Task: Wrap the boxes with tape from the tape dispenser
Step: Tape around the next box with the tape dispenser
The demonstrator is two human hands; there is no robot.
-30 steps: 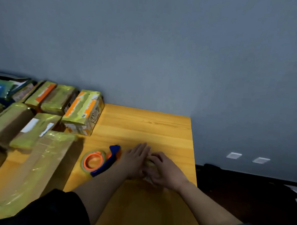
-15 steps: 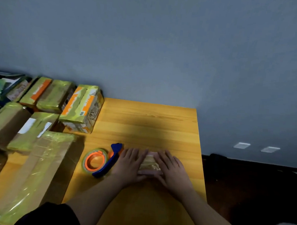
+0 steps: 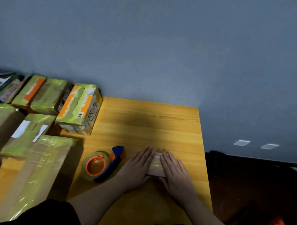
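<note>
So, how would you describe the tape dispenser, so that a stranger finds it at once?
Start at the wooden table and look just left of the left hand. The tape dispenser lies there, right of the big cardboard box. Unlike the boxes, it is a round orange-centred tape roll on a blue handle.

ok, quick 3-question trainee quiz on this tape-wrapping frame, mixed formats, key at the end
1. True or false: the left hand grips the tape dispenser.
2. The small box lies: A) between both hands B) on the large cardboard box C) off the table.
3. Fill in: the tape dispenser lies to the ___ of the left hand.

Key
1. False: it lies flat against the small box, as does the right hand.
2. A
3. left
</note>
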